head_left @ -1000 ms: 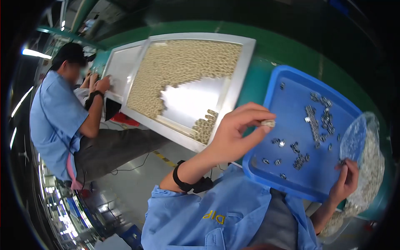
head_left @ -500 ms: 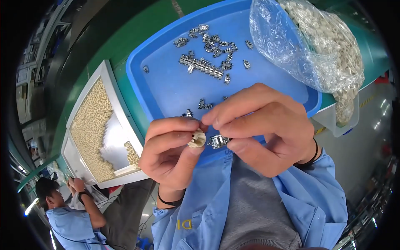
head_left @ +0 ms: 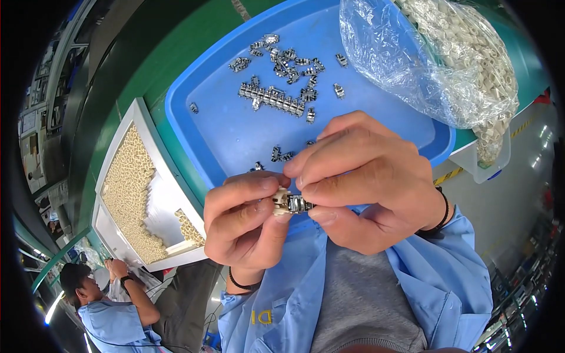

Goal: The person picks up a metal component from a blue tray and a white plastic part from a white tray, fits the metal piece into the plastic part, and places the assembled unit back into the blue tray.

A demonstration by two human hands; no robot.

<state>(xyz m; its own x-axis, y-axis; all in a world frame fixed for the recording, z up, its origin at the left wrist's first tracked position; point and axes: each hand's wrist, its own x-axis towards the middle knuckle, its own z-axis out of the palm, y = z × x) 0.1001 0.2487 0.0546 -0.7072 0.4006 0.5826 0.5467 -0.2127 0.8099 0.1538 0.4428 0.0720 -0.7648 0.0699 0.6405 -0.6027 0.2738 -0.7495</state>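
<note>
Between the fingertips of my left hand is a small cream ring-shaped part, pinched at its rim. My right hand grips a small silver metal part with thumb and fingers. The metal part's left end meets the cream part, and the fingers hide how far it sits inside. Both hands are over the near edge of a blue tray. In the tray lie a joined row of similar metal parts and several loose metal pieces.
A clear plastic bag full of cream parts overlaps the tray's right side. On the left, a white-framed tray holds many cream rings. A co-worker in a blue shirt is at the lower left, beyond that tray.
My right hand has moved left, bringing the metal part against the cream part. The cream part has turned, so its open end now faces the metal part. The view has shifted slightly.
</note>
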